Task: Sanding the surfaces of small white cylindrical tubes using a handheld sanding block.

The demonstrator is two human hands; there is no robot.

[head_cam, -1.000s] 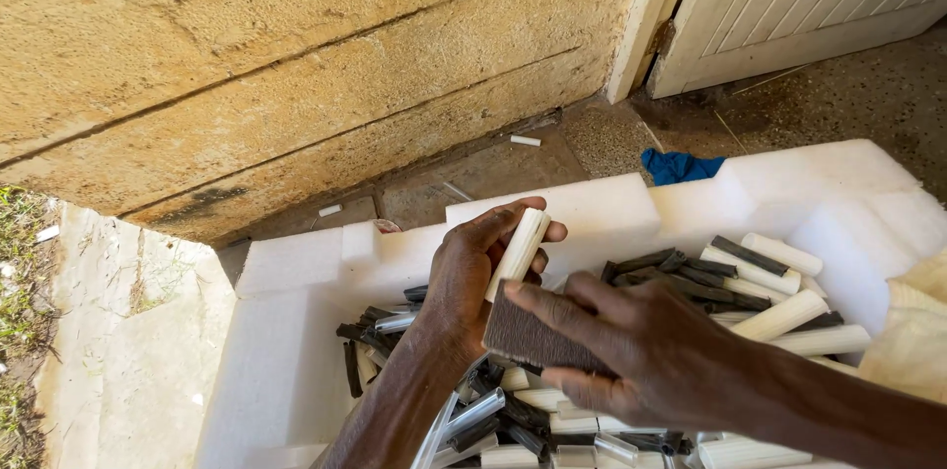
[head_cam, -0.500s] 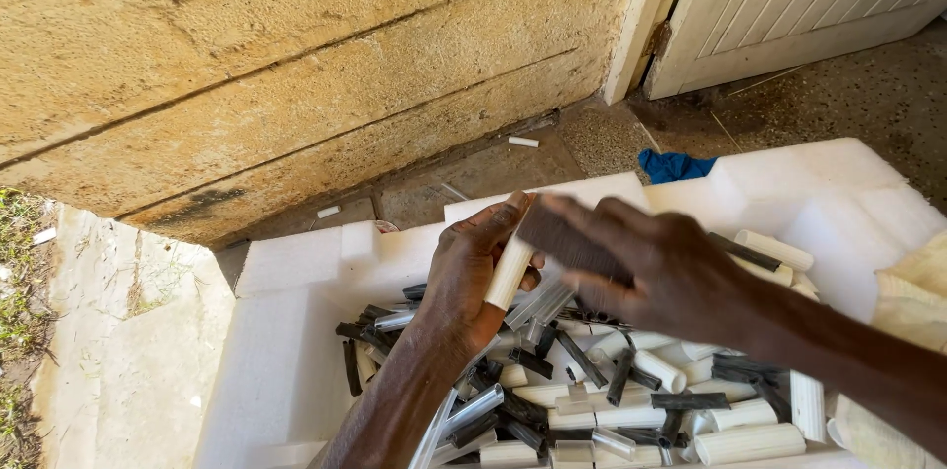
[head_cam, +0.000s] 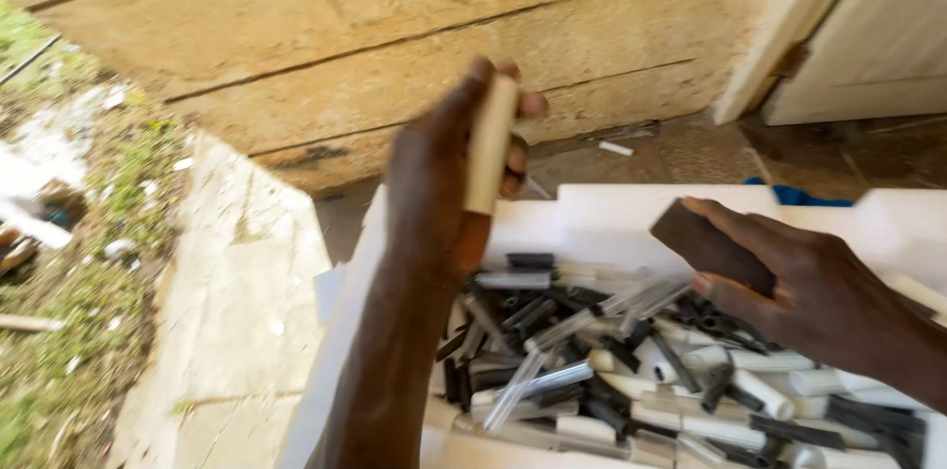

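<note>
Two hands busy: our L hand (head_cam: 434, 183) grips cream tube (head_cam: 490, 145) upright, R hand (head_cam: 809, 296) at 3 o'clock clasps dark block (head_cam: 712, 244). We judge tube light, stiff; hold mid-length.

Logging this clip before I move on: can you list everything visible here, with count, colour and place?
cream tube: one, cream, upright in the left hand, raised above the box
dark block: one, dark brown, in the right hand over the box
white foam box: one, white, lower right
loose tubes: many, too jumbled to count, black, white, grey and clear, piled inside the box
stone wall: one, tan, across the top
pale door: one, off-white, top right
blue scrap: one, blue, behind the box's far rim
concrete slab: one, pale, left of the box
left hand: grip closed round the cream tube
right hand: grip closed on the dark block
</note>
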